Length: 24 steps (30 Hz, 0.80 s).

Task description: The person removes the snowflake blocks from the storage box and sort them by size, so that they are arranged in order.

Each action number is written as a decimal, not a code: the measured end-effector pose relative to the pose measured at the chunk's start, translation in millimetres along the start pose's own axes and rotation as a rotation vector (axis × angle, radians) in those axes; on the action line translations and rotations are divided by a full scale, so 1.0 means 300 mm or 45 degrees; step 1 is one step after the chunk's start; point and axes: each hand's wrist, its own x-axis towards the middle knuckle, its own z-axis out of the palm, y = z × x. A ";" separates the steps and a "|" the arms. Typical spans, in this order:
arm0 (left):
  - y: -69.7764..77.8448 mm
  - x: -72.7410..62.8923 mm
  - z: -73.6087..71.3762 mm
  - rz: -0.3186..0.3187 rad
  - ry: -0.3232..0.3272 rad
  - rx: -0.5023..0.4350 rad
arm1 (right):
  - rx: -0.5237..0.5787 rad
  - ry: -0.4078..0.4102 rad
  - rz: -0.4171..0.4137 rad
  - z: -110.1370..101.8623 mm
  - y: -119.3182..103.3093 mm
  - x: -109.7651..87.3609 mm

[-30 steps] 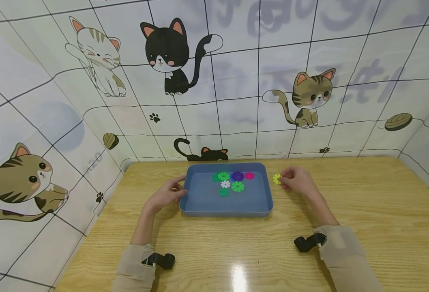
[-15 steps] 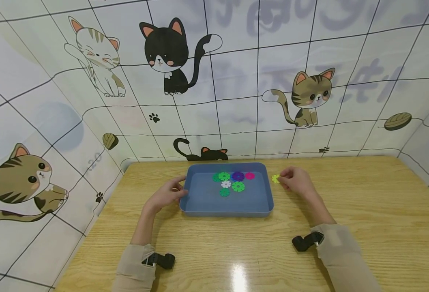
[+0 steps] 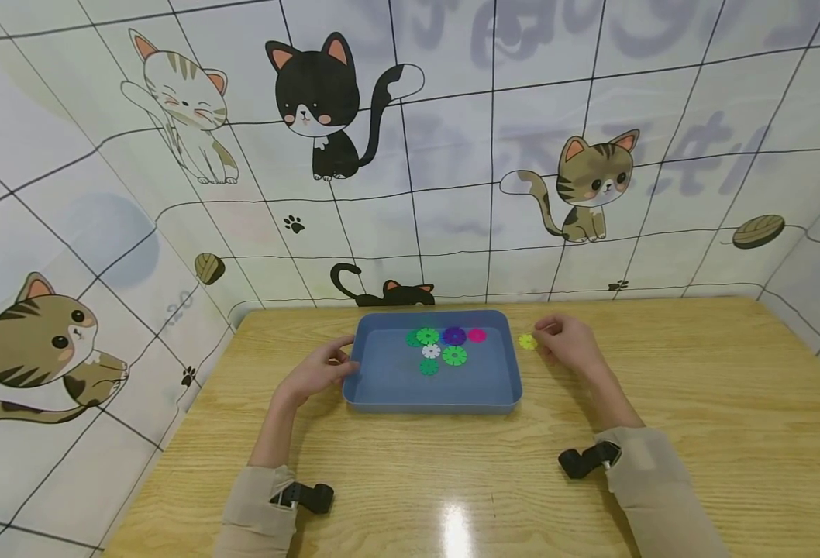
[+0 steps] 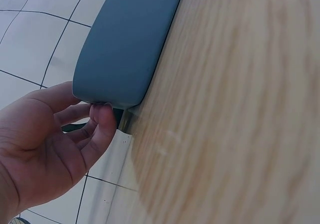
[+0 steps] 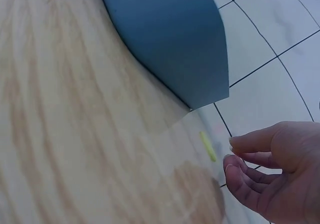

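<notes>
A blue-grey tray [image 3: 410,391] with low walls holds several notched plastic snowflake discs in green, white, purple and pink, including a bright green disc [image 3: 455,356] and a white disc [image 3: 431,352]. My left hand [image 3: 317,372] holds the tray at its left end, fingers bent against the wall. To the tray's right, a yellow snowflake disc [image 3: 526,342] lies flat on the table. Close beside it is my right hand [image 3: 569,343], its fingers loosely bent with the thumb near the index finger. The right wrist view shows a small gap between these fingertips and the yellow disc [image 5: 207,146].
A light wooden table [image 3: 410,465] carries everything, its back edge against a wall [image 3: 452,232] printed with cartoon cats and grid lines. Dark wrist cameras stick out from both sleeves, such as the right wrist camera [image 3: 580,463].
The yellow disc has shifted slightly left towards the tray. My right fingertips have let go of it and drawn back a little. The left hand and tray stay put.
</notes>
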 end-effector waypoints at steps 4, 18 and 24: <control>0.001 -0.002 -0.001 -0.003 -0.001 0.003 | -0.003 0.035 -0.034 -0.008 -0.025 -0.004; 0.004 -0.006 -0.004 -0.004 -0.001 0.020 | 0.018 0.085 -0.213 0.008 -0.133 -0.019; -0.004 -0.003 0.000 -0.008 -0.004 0.010 | 0.015 0.050 -0.252 0.040 -0.168 -0.024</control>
